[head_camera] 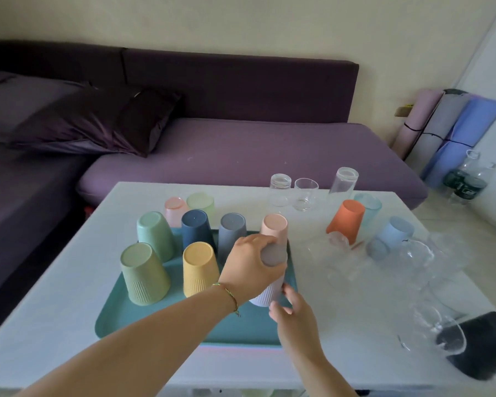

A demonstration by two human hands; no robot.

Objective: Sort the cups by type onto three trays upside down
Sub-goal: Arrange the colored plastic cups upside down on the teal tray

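Lavender cup (274, 256) sits upside down at the right edge of the teal tray (155, 322), the left hand (249, 265) gripping its base from above, the right hand (292, 313) pinching its rim. Dark green labels on the bottles (467, 187) by the wall are too blurred to read.

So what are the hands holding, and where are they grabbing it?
Both hands hold the lilac cup, upside down. The left hand grips it near its base, now on top; the right hand pinches its ribbed lower end by the rim.
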